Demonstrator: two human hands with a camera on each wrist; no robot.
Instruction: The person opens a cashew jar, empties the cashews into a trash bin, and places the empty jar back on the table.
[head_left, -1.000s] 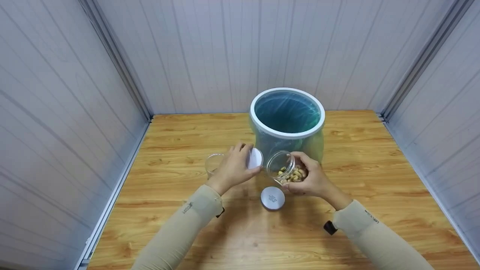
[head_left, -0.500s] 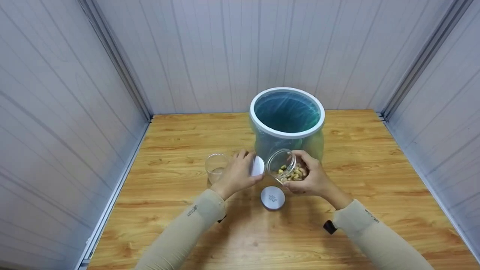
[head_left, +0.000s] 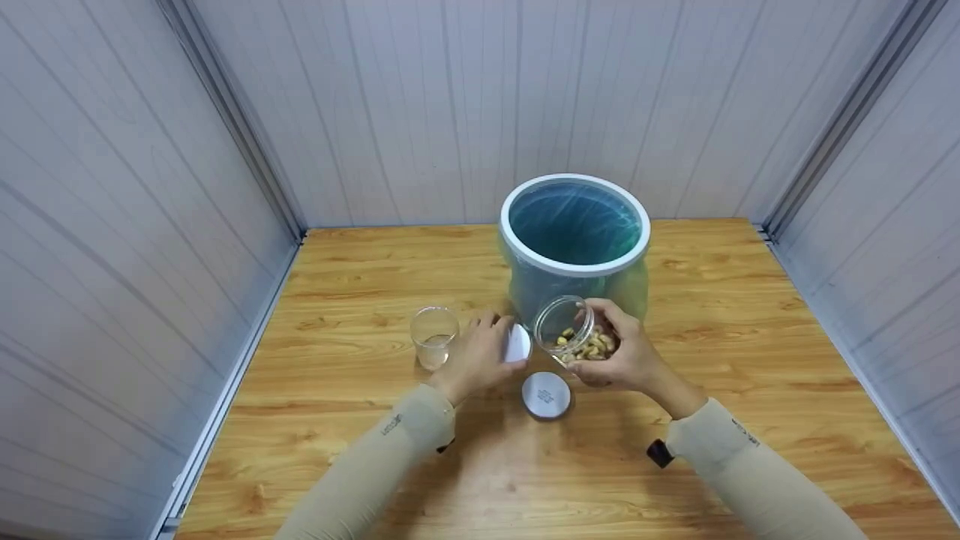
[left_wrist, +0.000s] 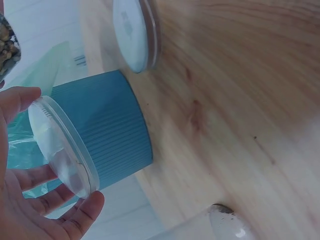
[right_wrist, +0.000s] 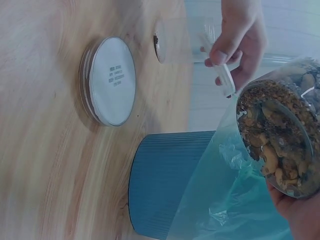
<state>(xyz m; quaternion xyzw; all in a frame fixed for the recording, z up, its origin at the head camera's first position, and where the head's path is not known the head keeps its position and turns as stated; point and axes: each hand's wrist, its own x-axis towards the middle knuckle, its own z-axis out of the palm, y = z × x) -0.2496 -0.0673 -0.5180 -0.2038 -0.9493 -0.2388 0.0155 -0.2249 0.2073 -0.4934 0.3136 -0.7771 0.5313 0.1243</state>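
My left hand point(head_left: 480, 355) holds a round, white-edged lid point(left_wrist: 64, 145) by its rim, thumb on one side and fingers on the other. Beside it, my right hand point(head_left: 616, 345) grips a clear jar point(head_left: 564, 322), tilted with its mouth toward the lid. Nuts point(right_wrist: 272, 145) and brown crumbs lie in the jar's bottom, some of them cashew-shaped. A second lid point(head_left: 546, 395), white on top with printed lines of text, lies on the table below both hands. Left of my left hand stands a clear cup point(head_left: 433, 330), with dark bits at its bottom in the wrist views.
Behind the hands stands a blue ribbed bin point(right_wrist: 167, 175) with a white rim point(head_left: 574, 268) and a green plastic bag point(right_wrist: 240, 195) lining it. The wooden table point(head_left: 360, 277) is bounded by pale panel walls point(head_left: 420, 112) at the back and both sides.
My left hand has moved slightly right and toward me with the lid, uncovering more of the clear cup. The right hand and jar have barely moved.
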